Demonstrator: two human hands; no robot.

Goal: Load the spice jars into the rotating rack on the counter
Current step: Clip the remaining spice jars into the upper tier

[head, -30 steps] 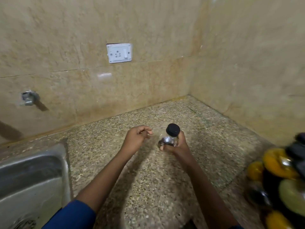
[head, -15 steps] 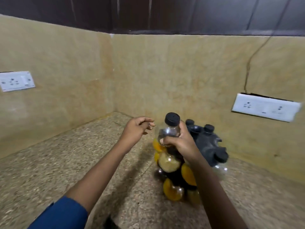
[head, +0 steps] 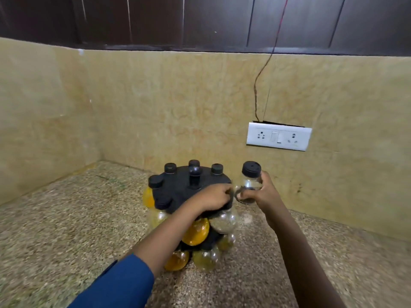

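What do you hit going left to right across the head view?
sleeve → rack → jar → socket. The hands overlap the rack and the jar, so they are left out.

The left hand [head: 213, 196] and left forearm [head: 169, 236] cover the near-right rim of the rack [head: 178, 187] and part of the jars [head: 223, 222] beneath it. The right hand [head: 264, 194] hides the far side of its jar [head: 250, 181], whose contents are too blurred to tell. The sleeve [head: 120, 285] and right forearm [head: 300, 263] run off the bottom edge.
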